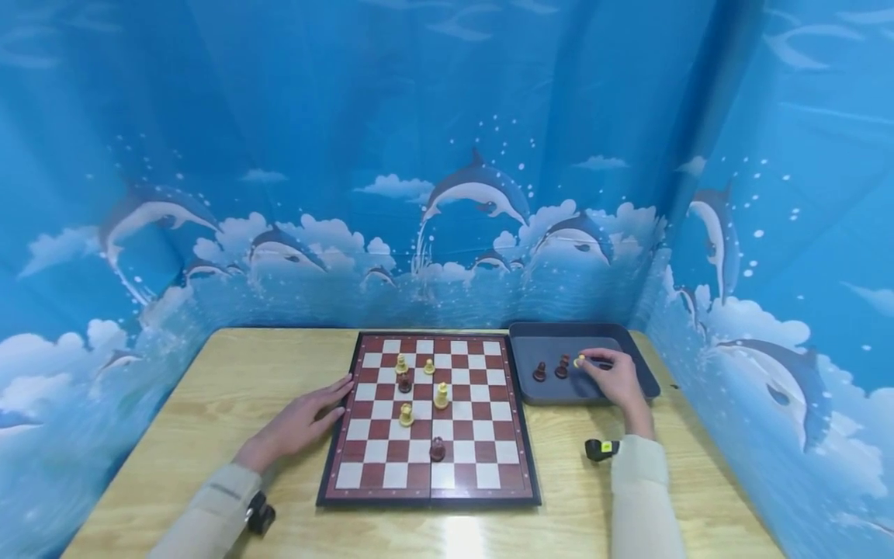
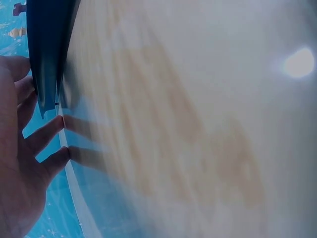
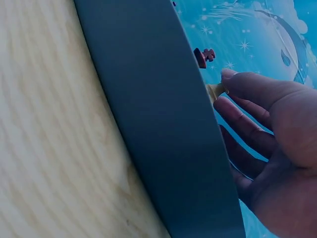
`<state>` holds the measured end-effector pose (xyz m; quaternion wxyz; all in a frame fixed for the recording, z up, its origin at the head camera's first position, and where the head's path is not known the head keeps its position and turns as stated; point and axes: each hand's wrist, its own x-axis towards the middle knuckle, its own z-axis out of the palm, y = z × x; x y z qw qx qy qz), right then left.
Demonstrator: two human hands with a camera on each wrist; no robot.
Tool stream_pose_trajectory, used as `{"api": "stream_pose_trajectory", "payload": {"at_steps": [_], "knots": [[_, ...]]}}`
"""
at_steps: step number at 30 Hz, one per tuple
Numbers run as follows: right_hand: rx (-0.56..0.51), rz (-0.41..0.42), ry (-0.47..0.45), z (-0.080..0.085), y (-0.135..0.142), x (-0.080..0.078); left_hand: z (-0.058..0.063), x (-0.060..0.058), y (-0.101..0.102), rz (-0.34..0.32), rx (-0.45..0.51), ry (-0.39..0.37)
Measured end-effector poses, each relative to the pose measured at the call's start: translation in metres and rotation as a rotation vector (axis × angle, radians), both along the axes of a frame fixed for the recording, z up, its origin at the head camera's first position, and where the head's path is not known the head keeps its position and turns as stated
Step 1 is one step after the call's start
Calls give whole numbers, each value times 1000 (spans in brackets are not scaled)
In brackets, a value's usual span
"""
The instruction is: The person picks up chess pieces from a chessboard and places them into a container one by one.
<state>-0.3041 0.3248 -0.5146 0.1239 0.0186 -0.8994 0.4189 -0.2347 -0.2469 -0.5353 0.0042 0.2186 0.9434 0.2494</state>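
Observation:
At the tray on the right, my right hand [image 1: 616, 379] pinches a small cream chess piece [image 1: 579, 361] between thumb and fingertips. The right wrist view shows this cream piece [image 3: 216, 91] just past the tray's side wall; whether its base touches the tray floor I cannot tell. Dark chess pieces [image 1: 540, 372] stand in the grey tray [image 1: 583, 401] left of that hand. My left hand [image 1: 300, 419] touches the left edge of the chessboard [image 1: 482, 423], fingers extended. Several cream pieces [image 1: 441, 396] and two dark pieces [image 1: 437, 449] stand on the board.
A pale wooden table [image 1: 272, 357] carries the board and the tray, which sit side by side. Behind and at both sides hangs a blue curtain [image 1: 335, 155] printed with dolphins. Wrist-worn black devices [image 1: 261, 514] show by both sleeves.

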Motion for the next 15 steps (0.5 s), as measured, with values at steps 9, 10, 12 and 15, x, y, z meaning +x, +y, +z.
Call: {"api": "stream_pose_trajectory", "payload": {"at_steps": [9, 10, 12, 15], "knots": [[-1, 8, 1, -1, 2, -1, -1, -2, 0, 7, -13, -1], [-4, 6, 2, -1, 3, -1, -1, -2, 0, 7, -12, 0], [-6, 10, 1, 0, 3, 0, 0, -2, 1, 2, -10, 3], [-15, 17, -3, 2, 2, 2, 1, -1, 0, -8, -4, 9]]}}
